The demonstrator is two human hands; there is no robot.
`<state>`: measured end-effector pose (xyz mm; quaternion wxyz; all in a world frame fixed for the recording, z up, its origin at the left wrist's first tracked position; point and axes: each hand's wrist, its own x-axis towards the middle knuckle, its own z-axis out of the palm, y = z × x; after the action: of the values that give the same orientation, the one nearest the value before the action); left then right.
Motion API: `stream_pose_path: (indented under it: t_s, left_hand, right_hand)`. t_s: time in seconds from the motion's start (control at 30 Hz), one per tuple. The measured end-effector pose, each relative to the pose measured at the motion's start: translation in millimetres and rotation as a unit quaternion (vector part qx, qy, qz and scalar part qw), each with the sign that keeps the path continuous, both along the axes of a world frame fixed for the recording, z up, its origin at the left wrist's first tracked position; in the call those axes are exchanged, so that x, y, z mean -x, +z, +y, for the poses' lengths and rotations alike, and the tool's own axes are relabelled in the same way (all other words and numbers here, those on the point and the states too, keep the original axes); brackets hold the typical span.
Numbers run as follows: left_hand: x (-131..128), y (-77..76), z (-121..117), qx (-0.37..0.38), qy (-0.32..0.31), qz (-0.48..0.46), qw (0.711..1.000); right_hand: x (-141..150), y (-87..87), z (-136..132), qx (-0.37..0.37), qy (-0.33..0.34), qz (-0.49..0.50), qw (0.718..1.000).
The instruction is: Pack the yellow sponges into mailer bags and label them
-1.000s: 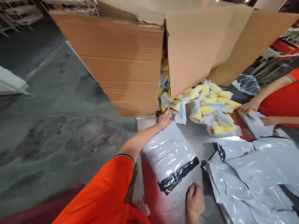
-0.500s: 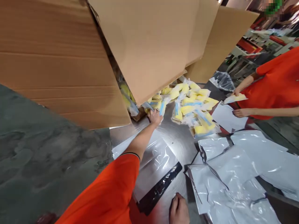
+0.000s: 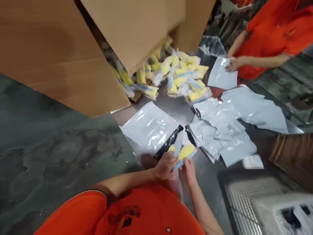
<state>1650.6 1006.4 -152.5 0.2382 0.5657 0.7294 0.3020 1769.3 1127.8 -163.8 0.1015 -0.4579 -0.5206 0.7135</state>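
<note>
My left hand (image 3: pixel 165 166) and my right hand (image 3: pixel 190 169) are close to my chest, both closed on a small clear packet with a yellow item and blue strip (image 3: pixel 185 152). The packet is blurred by motion. It sits just over the black-flapped end of a grey mailer bag (image 3: pixel 151 126) lying flat on the steel table (image 3: pixel 176 109). Farther off, a heap of the same yellow packets (image 3: pixel 181 76) spills from a large tipped cardboard box (image 3: pixel 73 49).
A pile of grey mailer bags (image 3: pixel 225 130) lies to the right. A co-worker in orange presses a hand (image 3: pixel 232 63) on another bag. A grey plastic crate (image 3: pixel 266 202) is at lower right, a brown sleeve (image 3: pixel 290 153) beside it. Concrete floor (image 3: pixel 49 147) lies left.
My left hand has drawn back from the packet heap by the box, carrying one yellow packet. My right hand has come up to meet it. The view has swung down and right.
</note>
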Motion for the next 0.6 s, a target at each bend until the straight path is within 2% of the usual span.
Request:
stream_pose_path:
  t_s: [0.07,0.1,0.13,0.17,0.23,0.3,0.37,0.4,0.47,0.53,0.6]
  left_hand:
    - [-31.9,-1.2,-13.7,0.020,-0.113,-0.070,0.991]
    - [-38.3,-2.5,-16.3,0.020,-0.141,-0.096,0.985]
    - [-39.2,-4.7,-16.5,0.018,-0.136,-0.106,0.985]
    - [-35.3,-7.4,-14.6,0.020,-0.099,-0.097,0.990]
    - [-17.3,-13.8,-7.2,0.054,0.045,-0.030,0.997]
    - [6.2,-19.3,1.2,0.139,0.181,0.055,0.972]
    - [26.4,-23.1,7.4,0.221,0.237,0.104,0.940]
    - [33.5,-24.4,9.3,0.251,0.242,0.120,0.930]
    - [41.0,-26.1,11.2,0.282,0.235,0.144,0.919]
    - [42.5,-26.2,11.8,0.294,0.223,0.160,0.915]
    - [42.0,-24.7,12.5,0.299,0.216,0.165,0.915]
  right_hand:
    - [-33.8,0.2,-4.9,-0.044,-0.009,-0.076,0.996]
    - [-52.3,-1.4,-5.1,-0.082,-0.007,-0.118,0.990]
    - [-71.0,-3.3,-4.3,-0.127,0.000,-0.157,0.979]
    - [-88.9,-5.3,-2.9,-0.178,0.014,-0.193,0.965]
    - [-119.8,-8.4,-0.6,-0.290,0.055,-0.257,0.920]
    - [-142.6,-10.1,-1.2,-0.380,0.095,-0.319,0.863]
    - [-159.2,-11.4,-4.1,-0.411,0.129,-0.371,0.823]
    - [-166.4,-12.0,-5.4,-0.404,0.139,-0.389,0.816]
    - [-179.8,-13.7,-4.8,-0.365,0.130,-0.396,0.833]
    - [-191.4,-14.8,0.8,-0.287,0.076,-0.367,0.881]
    - [-197.6,-13.7,9.6,-0.156,-0.025,-0.295,0.942]
